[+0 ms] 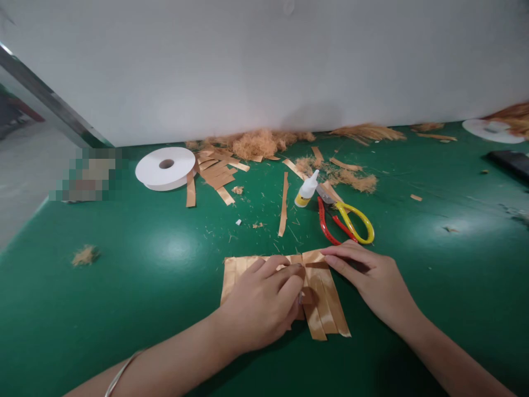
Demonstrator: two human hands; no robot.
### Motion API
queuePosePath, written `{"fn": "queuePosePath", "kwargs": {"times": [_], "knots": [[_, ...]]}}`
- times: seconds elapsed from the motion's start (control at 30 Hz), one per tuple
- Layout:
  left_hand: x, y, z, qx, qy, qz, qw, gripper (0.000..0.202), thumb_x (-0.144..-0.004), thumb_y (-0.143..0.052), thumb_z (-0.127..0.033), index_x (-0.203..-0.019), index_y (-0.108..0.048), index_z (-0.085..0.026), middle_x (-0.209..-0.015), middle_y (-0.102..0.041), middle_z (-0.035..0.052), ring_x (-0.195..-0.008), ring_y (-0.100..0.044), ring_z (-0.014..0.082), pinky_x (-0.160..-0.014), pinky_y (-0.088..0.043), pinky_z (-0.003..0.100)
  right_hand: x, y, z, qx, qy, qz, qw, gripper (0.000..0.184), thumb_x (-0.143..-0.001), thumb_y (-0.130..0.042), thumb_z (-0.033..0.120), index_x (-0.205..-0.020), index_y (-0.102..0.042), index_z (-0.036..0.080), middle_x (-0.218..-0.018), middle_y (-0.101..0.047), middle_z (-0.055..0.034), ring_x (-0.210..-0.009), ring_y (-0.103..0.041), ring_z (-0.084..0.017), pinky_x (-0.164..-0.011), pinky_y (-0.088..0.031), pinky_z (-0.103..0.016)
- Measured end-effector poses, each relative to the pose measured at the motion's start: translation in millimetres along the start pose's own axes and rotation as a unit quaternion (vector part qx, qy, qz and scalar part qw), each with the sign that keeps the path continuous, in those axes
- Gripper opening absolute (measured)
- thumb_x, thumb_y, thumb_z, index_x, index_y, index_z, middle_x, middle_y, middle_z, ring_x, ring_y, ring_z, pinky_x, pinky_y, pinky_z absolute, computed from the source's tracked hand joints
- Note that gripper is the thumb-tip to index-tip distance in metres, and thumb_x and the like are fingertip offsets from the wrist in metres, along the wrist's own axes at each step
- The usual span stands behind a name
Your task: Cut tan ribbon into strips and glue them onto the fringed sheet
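Glossy gold ribbon strips (pixel 321 309) lie side by side on the green table in front of me, forming a flat panel. My left hand (pixel 264 303) is on the middle of this panel with its fingers curled in against the strips. Its fingertips are partly hidden. At the top right corner of the panel, my right hand (pixel 367 270) pinches the end of a strip between thumb and fingers. Just beyond that hand lie scissors (pixel 347 220) with one red and one yellow handle. A white glue bottle (pixel 306 190) with a yellow label stands beside their blades.
A white ribbon roll (pixel 182 168) lies at the back left, near a pile of cut gold strips (pixel 217 172). Tan fibre (pixel 258 143) is heaped along the white wall. One loose strip (pixel 284 204) lies left of the bottle. A dark object (pixel 510 165) sits at the right.
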State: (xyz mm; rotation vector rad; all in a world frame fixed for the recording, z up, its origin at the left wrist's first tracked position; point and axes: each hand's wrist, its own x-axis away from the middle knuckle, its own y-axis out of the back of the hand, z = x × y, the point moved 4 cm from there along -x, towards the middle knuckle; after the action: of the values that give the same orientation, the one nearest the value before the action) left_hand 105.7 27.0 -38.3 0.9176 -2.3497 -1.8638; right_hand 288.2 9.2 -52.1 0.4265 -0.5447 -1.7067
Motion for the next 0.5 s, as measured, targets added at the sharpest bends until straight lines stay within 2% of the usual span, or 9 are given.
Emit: {"fn": "queuePosePath", "kwargs": {"times": [0.23,0.5], "knots": [[1.8,-6.0,3.9,-0.031,0.003,0.037,0.999,0.016,-0.088,-0.043,-0.018,-0.097,-0.054,-0.011,-0.119,-0.059,0.0114,-0.108,-0.049,0.0269,-0.081,-0.046,0.041,-3.6,-2.2,-5.3,0.02,0.015,0.029,0.999,0.022,-0.083,-0.054,0.041,-0.089,-0.07,0.027,-0.083,-0.064,-0.0022,-0.081,-0.058,-0.018,-0.067,-0.047,-0.03],[3.9,-9.9,3.6,-0.059,-0.002,0.056,0.997,0.02,-0.09,-0.041,-0.019,-0.1,-0.055,-0.011,-0.121,-0.058,0.0115,-0.111,-0.047,0.0268,-0.082,-0.045,0.04,-3.5,-2.6,-4.6,0.058,0.038,0.02,0.997,0.021,-0.084,-0.053,0.039,-0.085,-0.069,0.024,-0.086,-0.064,-0.0041,-0.084,-0.056,-0.02,-0.071,-0.045,-0.032]]}}
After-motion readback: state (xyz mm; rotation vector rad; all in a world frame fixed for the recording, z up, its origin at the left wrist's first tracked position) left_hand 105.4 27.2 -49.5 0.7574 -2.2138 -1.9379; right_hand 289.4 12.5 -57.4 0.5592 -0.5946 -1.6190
